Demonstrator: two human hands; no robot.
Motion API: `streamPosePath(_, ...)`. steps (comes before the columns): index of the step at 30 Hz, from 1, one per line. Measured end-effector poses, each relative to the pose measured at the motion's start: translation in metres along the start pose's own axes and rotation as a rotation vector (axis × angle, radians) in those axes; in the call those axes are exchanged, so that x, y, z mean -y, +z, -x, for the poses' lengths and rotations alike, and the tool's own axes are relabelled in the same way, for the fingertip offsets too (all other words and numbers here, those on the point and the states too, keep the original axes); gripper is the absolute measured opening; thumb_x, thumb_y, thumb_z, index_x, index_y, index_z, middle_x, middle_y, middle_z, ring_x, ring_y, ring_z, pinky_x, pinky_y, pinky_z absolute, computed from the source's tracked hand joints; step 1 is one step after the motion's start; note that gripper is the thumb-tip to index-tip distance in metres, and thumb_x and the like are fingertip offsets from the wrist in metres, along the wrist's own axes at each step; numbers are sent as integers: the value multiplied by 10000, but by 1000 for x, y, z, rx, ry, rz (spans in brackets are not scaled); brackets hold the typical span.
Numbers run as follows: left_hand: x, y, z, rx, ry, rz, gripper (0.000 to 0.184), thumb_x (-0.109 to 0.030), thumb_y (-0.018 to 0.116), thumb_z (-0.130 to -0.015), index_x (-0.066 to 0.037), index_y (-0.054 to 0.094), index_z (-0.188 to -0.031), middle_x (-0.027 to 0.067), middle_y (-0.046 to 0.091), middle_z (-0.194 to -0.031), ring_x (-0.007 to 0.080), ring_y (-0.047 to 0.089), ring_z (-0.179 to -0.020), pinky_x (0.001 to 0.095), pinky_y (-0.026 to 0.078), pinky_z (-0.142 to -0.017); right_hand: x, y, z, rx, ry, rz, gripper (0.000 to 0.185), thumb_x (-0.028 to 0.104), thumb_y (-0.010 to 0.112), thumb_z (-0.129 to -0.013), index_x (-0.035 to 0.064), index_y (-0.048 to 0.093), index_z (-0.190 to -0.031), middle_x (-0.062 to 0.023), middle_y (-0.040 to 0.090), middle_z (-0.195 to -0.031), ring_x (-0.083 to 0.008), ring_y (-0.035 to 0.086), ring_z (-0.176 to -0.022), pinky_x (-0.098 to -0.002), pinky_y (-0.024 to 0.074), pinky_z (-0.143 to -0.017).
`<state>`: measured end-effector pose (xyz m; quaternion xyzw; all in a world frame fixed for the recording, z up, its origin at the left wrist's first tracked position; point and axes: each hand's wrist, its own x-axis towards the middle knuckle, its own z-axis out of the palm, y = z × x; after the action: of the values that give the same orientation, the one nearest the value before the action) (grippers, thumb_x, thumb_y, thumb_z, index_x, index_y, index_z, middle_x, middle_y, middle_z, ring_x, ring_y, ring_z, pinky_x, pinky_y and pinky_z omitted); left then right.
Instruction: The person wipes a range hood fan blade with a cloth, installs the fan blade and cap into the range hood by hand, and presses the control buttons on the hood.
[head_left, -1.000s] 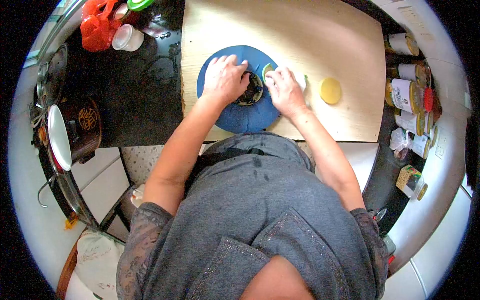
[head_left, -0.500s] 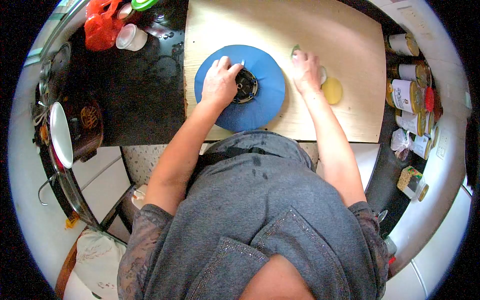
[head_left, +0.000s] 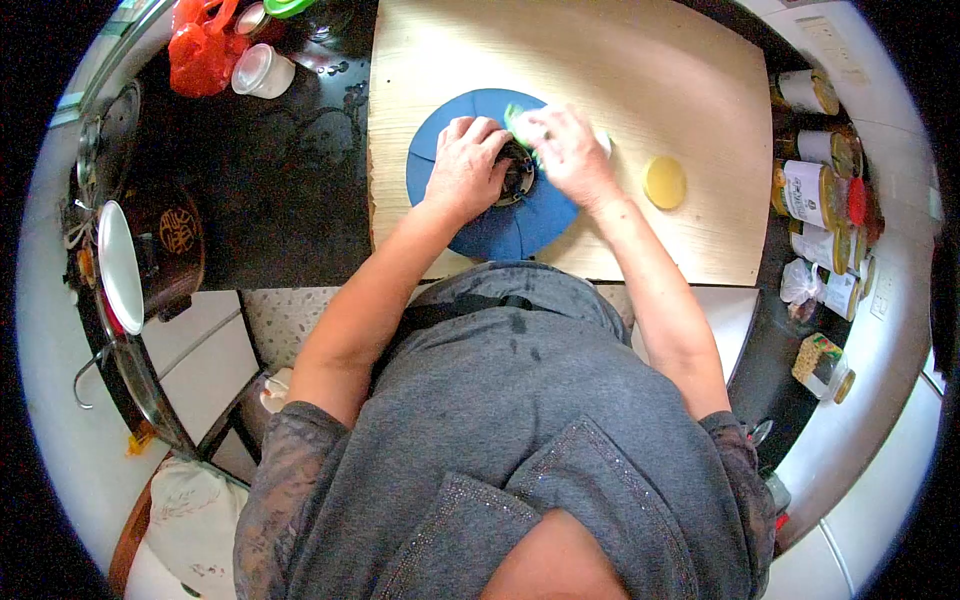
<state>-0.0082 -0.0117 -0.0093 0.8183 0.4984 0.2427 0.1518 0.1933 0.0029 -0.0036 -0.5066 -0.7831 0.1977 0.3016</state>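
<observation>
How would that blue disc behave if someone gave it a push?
The blue disc would probably slide or turn rather than tip, since it lies broad and flat on the wooden board. It looks stiff enough to keep its shape, judging by its even, round outline. The left hand at its dark centre may steady it.

On the left I logged one red plastic bag; one white lidded tub, beside the bag; one white plate, near a dark brown vessel with a golden emblem. On the right I logged several labelled jars, one knotted clear bag, one clear jar.
</observation>
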Motion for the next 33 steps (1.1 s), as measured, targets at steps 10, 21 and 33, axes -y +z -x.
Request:
streamPosePath(10, 9, 10, -6, -59, -23, 85, 251, -32, 642, -868, -101, 766, -1075, 87, 701, -1054, 351, 603, -1057, 446, 496, -951, -13, 19, -13, 126, 164, 15, 179, 268, 638, -954, 163, 748, -1049, -97, 658, -1118, -343, 606, -1074, -458, 509, -944)
streamPosePath(21, 6, 3, -6, 29, -39, 43, 174, -183, 733, -874, -107, 785, -1021, 86, 689, -1017, 329, 610, -984, 436, 509, -916, -77, 14, -43, 66, 247, 365, 201, 263, 634, -943, 174, 755, -1078, -164, 667, -1122, -366, 625, -1077, -451, 498, -975)
streamPosePath(33, 11, 8, -6, 68, -9, 141, 196, -105, 718, -852, -73, 754, -1042, 112, 664, -994, 344, 605, -972, 442, 489, -914, -21, 26, -28, 274, -23, 6, 184, 238, 603, -965, 156, 721, -1080, -132, 635, -1100, -330, 605, -1128, -418, 499, -997)
